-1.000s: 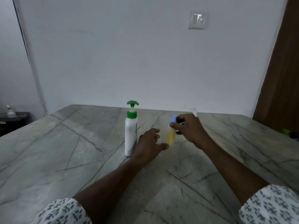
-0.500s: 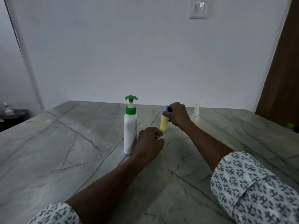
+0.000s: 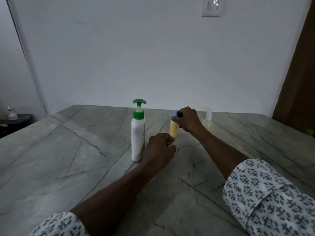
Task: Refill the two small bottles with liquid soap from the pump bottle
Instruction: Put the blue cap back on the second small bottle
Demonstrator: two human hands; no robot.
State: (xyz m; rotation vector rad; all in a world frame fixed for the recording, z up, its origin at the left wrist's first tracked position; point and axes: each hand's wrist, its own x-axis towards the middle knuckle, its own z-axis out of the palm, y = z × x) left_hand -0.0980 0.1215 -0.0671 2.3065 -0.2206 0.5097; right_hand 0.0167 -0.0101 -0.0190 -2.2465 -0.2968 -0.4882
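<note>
Domestic room, likely a home interior. Large grey-green veined stone table (image 3: 68, 150) fills the foreground. Plain white plastered wall (image 3: 119, 57) at 12 o'clock, household light switch (image 3: 210, 6) at 1 o'clock. Brown wooden door (image 3: 300, 74) at 2 o'clock. Low dark side table (image 3: 15, 119) at 9 o'clock.

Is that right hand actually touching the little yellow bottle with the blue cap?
Touching. The head view shows the right hand wrapped around the blue cap of the small yellow bottle, fingers pressed on it with no gap.
</note>
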